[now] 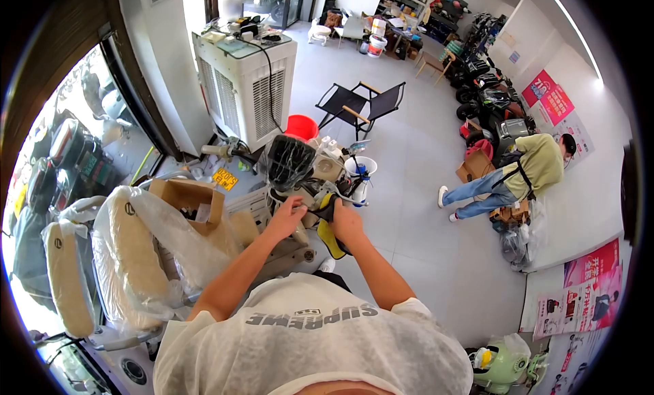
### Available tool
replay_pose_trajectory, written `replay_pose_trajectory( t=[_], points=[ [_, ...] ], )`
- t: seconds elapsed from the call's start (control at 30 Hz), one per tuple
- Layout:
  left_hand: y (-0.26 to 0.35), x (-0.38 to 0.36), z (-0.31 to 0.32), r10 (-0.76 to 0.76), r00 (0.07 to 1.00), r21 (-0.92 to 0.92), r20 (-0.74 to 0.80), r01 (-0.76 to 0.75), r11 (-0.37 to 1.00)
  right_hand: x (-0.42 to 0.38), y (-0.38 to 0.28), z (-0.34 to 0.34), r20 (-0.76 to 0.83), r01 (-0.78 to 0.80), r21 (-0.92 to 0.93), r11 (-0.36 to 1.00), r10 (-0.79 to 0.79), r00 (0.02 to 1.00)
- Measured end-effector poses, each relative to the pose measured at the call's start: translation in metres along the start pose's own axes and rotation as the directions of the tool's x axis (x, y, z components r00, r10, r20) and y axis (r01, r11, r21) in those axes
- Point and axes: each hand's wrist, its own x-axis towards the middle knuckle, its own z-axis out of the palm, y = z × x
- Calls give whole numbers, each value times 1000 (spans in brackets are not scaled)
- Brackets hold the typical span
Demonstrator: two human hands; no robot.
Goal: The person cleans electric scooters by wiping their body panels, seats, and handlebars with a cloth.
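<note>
At the centre, my right hand [346, 223] is wrapped round a black and yellow piece [330, 240] that hangs down beside the scooter's front. My left hand [287, 215] is at the scooter's body, just left of that piece, with its fingers apart. Between and above the hands are dark cables and metal parts [325, 191]. A plastic-wrapped black part [291, 161] stands just beyond my left hand. The details under my fingers are too small to make out.
Plastic-wrapped beige seats [134, 259] and an open cardboard box [189, 203] are at the left. Beyond the scooter stand a red bucket [302, 127], an air cooler [246, 88] and a folding chair [361, 107]. Another person [524, 174] bends at the right near boxes.
</note>
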Motion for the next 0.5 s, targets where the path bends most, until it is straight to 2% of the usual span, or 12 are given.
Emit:
replay_pose_trajectory(
  t=[0.03,0.1,0.13,0.17,0.23,0.3,0.37,0.43,0.5],
  points=[
    [5,6,6,12,1000,0,1,-12,1000,-6,1,-3,-2,-3,-5,1000,3,1000],
    [9,13,17,120,990,182,68,-130,975,-17,14,5,-66,15,-21,1000,-17,998],
    [14,12,19,100,989,238,113,-124,963,-24,18,3,-84,33,9,999,-32,996],
    [14,11,22,106,988,240,116,-131,962,-30,19,-2,-100,49,40,998,-45,994],
    [13,8,26,63,986,100,156,-79,992,-42,21,-8,-100,41,76,996,-33,994],
    [13,9,27,64,985,74,163,-77,994,-49,24,-10,-25,-43,146,988,47,999],
    [12,6,26,66,985,15,162,-69,997,-61,28,-16,-43,-32,219,975,42,998],
    [12,6,26,43,985,31,166,-49,998,-69,34,-18,-54,-20,287,958,37,998],
    [13,7,26,24,986,45,168,-32,998,-73,42,-20,69,-97,418,903,75,995]
  ],
)
